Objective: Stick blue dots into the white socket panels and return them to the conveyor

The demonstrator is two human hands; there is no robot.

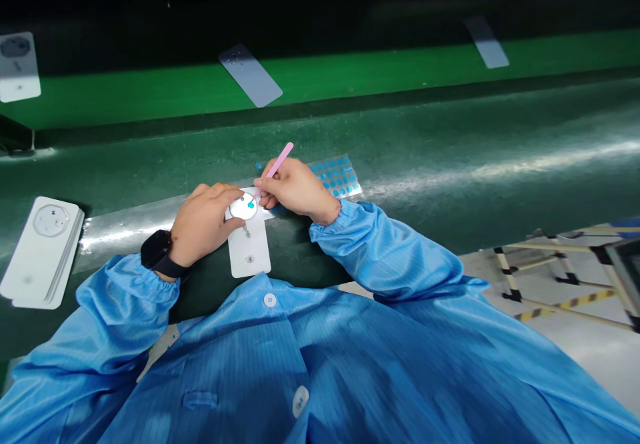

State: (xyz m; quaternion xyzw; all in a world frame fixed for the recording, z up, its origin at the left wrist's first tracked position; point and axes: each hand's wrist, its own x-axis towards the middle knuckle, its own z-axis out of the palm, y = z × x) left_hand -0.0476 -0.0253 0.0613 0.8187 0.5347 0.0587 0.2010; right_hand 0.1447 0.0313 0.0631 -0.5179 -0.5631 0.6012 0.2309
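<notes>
On the bench in front of me lies a white phone back cover (257, 243) with a round, shiny camera area at its far end. My left hand (204, 221) is closed on that end, thumb and fingers bracketing the round area. Pink tweezers (281, 159) are pinched in my right hand (299, 189), tilted with the tip down at the cover. At the tip a small blue sticker (251, 205) shows on the round area. Partly behind my right wrist is a clear sheet of blue round stickers (341, 176). A loose blue piece (258, 165) lies just beyond my hands.
A stack of white covers (37, 251) stands at the left. Beyond the green bench (430, 144), a bright green strip (370, 74) carries more covers, including a greyish one (251, 76) and another (487, 43) farther right. A pipe-frame rack (555, 264) stands on the right.
</notes>
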